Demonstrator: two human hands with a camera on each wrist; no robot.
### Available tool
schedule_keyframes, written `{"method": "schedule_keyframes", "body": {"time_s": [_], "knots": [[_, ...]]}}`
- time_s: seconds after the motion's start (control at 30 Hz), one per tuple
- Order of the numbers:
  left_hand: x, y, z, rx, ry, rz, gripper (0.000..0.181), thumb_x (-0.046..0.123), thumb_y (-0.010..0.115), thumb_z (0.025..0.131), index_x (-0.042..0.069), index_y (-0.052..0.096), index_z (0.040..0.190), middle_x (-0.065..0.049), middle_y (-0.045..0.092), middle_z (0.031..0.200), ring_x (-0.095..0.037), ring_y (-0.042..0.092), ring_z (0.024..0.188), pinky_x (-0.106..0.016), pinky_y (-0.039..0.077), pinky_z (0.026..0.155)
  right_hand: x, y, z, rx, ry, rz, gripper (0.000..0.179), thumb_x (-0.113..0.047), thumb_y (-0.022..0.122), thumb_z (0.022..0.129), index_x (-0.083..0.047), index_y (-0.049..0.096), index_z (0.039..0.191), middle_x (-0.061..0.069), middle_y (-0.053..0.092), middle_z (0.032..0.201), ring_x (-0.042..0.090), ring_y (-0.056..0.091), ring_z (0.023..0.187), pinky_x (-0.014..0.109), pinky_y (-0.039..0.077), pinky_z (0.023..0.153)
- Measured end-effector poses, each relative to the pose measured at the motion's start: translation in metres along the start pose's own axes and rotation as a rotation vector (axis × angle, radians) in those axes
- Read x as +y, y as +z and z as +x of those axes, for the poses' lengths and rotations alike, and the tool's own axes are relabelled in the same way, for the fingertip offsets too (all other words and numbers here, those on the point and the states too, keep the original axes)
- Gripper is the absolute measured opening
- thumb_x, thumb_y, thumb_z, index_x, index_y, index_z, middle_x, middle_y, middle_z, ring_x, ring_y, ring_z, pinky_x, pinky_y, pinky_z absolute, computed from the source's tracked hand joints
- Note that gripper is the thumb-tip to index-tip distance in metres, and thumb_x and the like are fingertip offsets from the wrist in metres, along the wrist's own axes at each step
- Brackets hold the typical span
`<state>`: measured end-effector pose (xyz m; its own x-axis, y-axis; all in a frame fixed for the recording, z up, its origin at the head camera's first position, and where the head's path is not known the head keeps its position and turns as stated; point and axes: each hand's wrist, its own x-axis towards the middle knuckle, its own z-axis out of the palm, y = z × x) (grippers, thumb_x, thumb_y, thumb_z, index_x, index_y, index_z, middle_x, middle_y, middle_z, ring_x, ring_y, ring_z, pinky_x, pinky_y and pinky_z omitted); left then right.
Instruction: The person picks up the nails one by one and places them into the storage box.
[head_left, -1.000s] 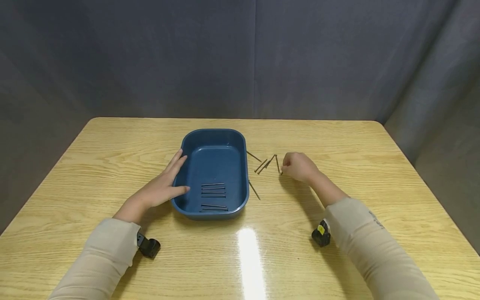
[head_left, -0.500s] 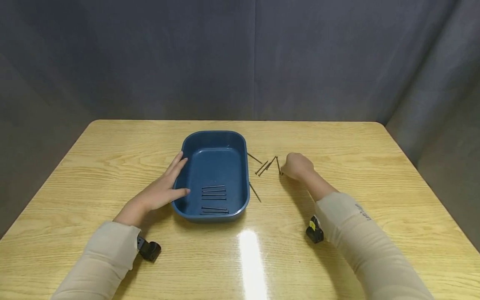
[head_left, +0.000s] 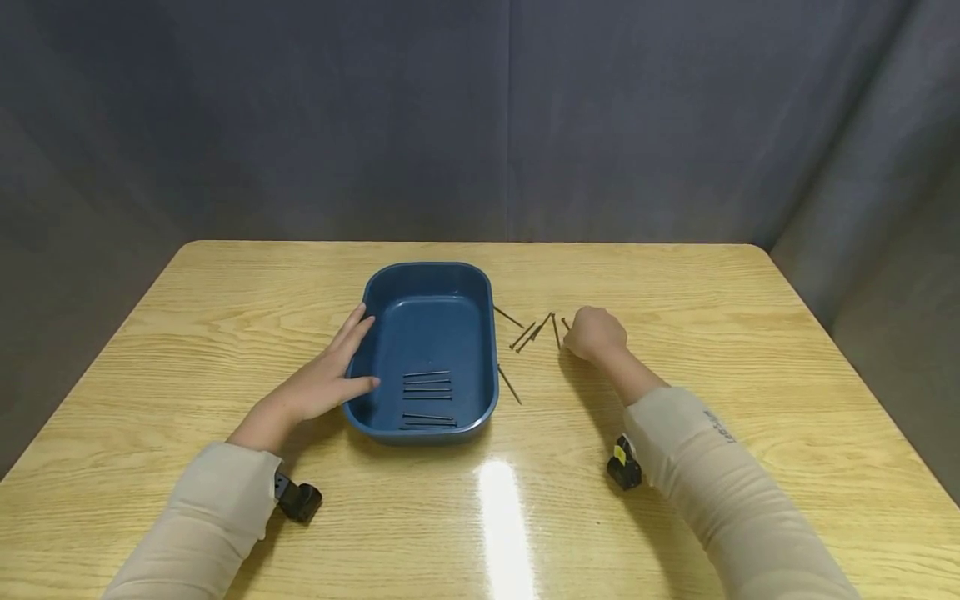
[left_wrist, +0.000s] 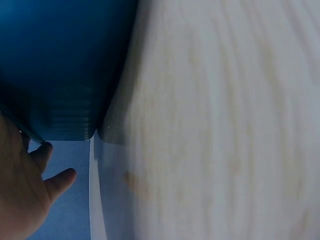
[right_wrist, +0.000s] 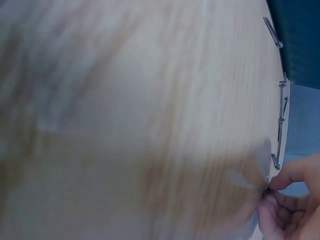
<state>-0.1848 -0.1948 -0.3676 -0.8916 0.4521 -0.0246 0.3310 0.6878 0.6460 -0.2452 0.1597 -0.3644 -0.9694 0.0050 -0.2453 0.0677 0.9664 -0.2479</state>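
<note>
My left hand (head_left: pixel 322 379) rests on the left rim of a blue tub (head_left: pixel 435 435), its fingers spread and its thumb over the inside. Several dark nails (head_left: pixel 427 396) lie crosswise on the floor of the tub, near its front end. Right of the tub, my right hand (head_left: pixel 597 333) is low at the table and pinches a nail (head_left: pixel 567 324), whose end sticks out past the fingers; the rest is hidden by the hand. In the right wrist view, the thumb and finger (right_wrist: pixel 292 172) meet on a small dark bit of it.
Several loose nails (head_left: pixel 522 335) lie on the wooden table (head_left: pixel 420 533) between the tub and my right hand. Another nail (head_left: pixel 509 384) lies against the tub's right side. A grey curtain (head_left: pixel 480 125) hangs behind the table.
My right hand has turned slightly and drawn a little toward me at the wrist. A nail's end now shows beside its fingers. The left hand and tub hold still.
</note>
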Motion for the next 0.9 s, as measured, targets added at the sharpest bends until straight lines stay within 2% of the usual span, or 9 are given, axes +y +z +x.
{"method": "schedule_keyframes", "body": {"time_s": [0.1,0.3,0.47,0.53,0.67,0.77,0.9], "knots": [[0.000,0.000,0.000,0.000,-0.006,-0.002,0.080,0.023,0.055,0.081,0.011,0.003,0.140,0.005,-0.015,0.142,-0.030,0.001,0.128,-0.058,0.021,0.090,0.002,0.000,0.000,0.010,-0.004,0.000,0.022,-0.015,0.053,0.079,-0.007,0.049,0.059,0.003,0.045,0.054,0.010,0.036,0.043,0.021,0.030,0.039],[0.001,0.000,0.000,-0.002,-0.006,0.000,0.080,0.025,0.055,0.081,0.012,0.003,0.140,0.006,-0.015,0.142,-0.030,0.001,0.128,-0.058,0.020,0.091,0.005,-0.001,-0.002,0.048,-0.031,0.073,0.028,-0.011,0.054,0.077,-0.010,0.043,0.052,0.000,0.040,0.048,0.010,0.034,0.041,0.020,0.030,0.039],[0.001,0.000,0.000,-0.007,-0.009,-0.005,0.079,0.027,0.054,0.081,0.013,0.003,0.140,0.006,-0.015,0.142,-0.029,0.001,0.128,-0.058,0.020,0.091,0.006,-0.002,-0.006,0.076,-0.125,0.138,0.036,-0.009,0.054,0.078,-0.011,0.041,0.046,-0.004,0.031,0.040,0.007,0.026,0.036,0.019,0.025,0.037],[0.001,0.000,-0.001,-0.007,-0.012,-0.004,0.079,0.027,0.054,0.081,0.013,0.003,0.140,0.006,-0.015,0.142,-0.029,0.001,0.128,-0.058,0.020,0.091,0.006,-0.002,-0.008,0.084,-0.171,0.174,0.032,-0.009,0.055,0.079,-0.008,0.046,0.049,-0.003,0.034,0.042,0.007,0.027,0.037,0.019,0.026,0.038],[0.002,-0.001,-0.001,-0.006,-0.018,-0.005,0.079,0.027,0.054,0.081,0.013,0.003,0.140,0.006,-0.015,0.142,-0.030,0.002,0.128,-0.058,0.020,0.091,0.005,-0.001,-0.012,0.103,-0.234,0.253,0.015,-0.006,0.055,0.079,0.000,0.055,0.065,0.003,0.047,0.055,0.009,0.035,0.043,0.021,0.032,0.043],[0.001,0.000,0.000,-0.005,-0.019,-0.006,0.079,0.026,0.054,0.081,0.013,0.003,0.140,0.007,-0.015,0.142,-0.030,0.002,0.128,-0.058,0.021,0.091,0.004,0.000,-0.014,0.108,-0.256,0.300,0.009,-0.004,0.053,0.079,0.001,0.054,0.072,0.007,0.050,0.064,0.012,0.039,0.048,0.023,0.035,0.047],[0.001,0.001,0.000,-0.003,-0.016,-0.006,0.079,0.025,0.054,0.081,0.013,0.003,0.140,0.007,-0.015,0.142,-0.030,0.002,0.128,-0.058,0.020,0.090,0.001,0.001,-0.016,0.104,-0.263,0.369,0.008,-0.004,0.051,0.080,0.001,0.052,0.074,0.008,0.050,0.067,0.012,0.039,0.049,0.023,0.035,0.048]]}}
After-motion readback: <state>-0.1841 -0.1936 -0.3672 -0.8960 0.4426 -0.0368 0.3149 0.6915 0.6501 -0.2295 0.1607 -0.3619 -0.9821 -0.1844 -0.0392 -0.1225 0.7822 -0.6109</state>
